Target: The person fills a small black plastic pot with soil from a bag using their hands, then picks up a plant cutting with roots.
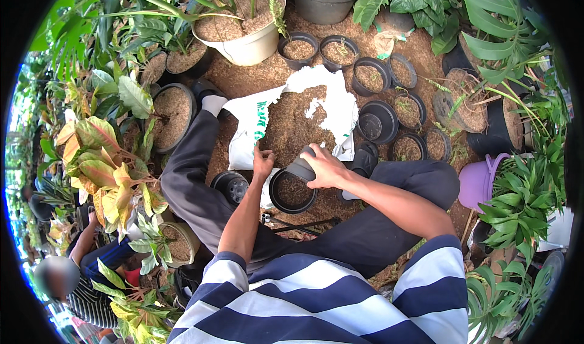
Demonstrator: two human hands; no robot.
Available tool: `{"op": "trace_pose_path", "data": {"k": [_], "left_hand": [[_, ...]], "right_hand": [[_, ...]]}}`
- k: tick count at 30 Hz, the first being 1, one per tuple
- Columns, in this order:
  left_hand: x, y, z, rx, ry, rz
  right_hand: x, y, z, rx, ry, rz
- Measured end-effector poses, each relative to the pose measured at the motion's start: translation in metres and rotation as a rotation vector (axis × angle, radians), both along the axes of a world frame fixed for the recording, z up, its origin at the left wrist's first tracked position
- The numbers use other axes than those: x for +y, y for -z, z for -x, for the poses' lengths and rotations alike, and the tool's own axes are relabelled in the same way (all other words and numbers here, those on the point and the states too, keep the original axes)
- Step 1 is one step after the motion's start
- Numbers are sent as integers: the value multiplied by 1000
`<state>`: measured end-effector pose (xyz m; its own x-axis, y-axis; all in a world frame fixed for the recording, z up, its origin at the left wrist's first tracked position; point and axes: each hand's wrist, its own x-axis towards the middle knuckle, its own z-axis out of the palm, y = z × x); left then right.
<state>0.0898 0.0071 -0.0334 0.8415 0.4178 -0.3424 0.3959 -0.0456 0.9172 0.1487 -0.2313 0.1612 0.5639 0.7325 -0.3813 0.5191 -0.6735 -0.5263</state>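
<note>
Seen from above, an open white sack (342, 104) of brown soil (292, 125) lies at the centre of the frame. Just below it stands a black pot (293, 209), part-filled with soil. The right hand (330, 170) is closed around a small dark grey container (300, 169), tilted over that pot's upper rim. The left hand (263, 161), apart from the right, is at the sack's lower left edge, fingers curled; whether it grips anything cannot be told. At upper right, smaller black pots (359, 87) hold soil, some with sprigs.
</note>
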Motion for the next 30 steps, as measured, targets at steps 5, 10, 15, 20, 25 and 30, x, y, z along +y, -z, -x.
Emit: {"op": "trace_pose_path", "data": {"k": [5, 10, 15, 20, 25, 30], "left_hand": [[11, 24, 3, 56, 70, 26], [5, 19, 5, 105, 126, -21], [-1, 4, 5, 109, 145, 84], [2, 14, 7, 129, 234, 54], [5, 26, 8, 236, 360, -110], [1, 24, 8, 234, 362, -137]], "right_hand": [[3, -7, 1, 66, -16, 1], [0, -6, -4, 116, 2, -12], [-4, 2, -13, 172, 63, -56], [-10, 10, -25, 193, 145, -140], [-21, 30, -51, 207, 328, -196], [-39, 63, -78, 123, 516, -118]]}}
